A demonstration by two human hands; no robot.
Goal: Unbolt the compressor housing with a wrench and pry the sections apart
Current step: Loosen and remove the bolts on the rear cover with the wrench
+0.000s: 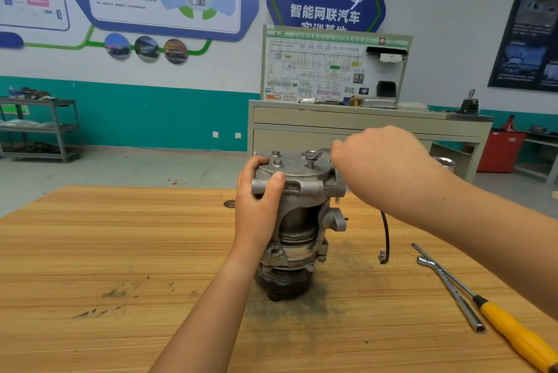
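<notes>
Gripping one compressor (299, 221), one wrench (317, 152); one screwdriver (513, 331) aside.

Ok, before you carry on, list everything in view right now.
compressor: one, grey with black pulley, upright mid-table
bolts: at least three, grey, in its top cover
wrench: one, silver, on a top bolt
socket wrench: one, silver, on table, right
screwdriver: one, yellow handle, beside socket wrench
cable: one, black, right of compressor
table: one, wood, foreground
training bench: one, beige, behind table
shelf cart: one, grey, far left
left hand: one, grips compressor's top
right hand: one, grips wrench handle
</notes>
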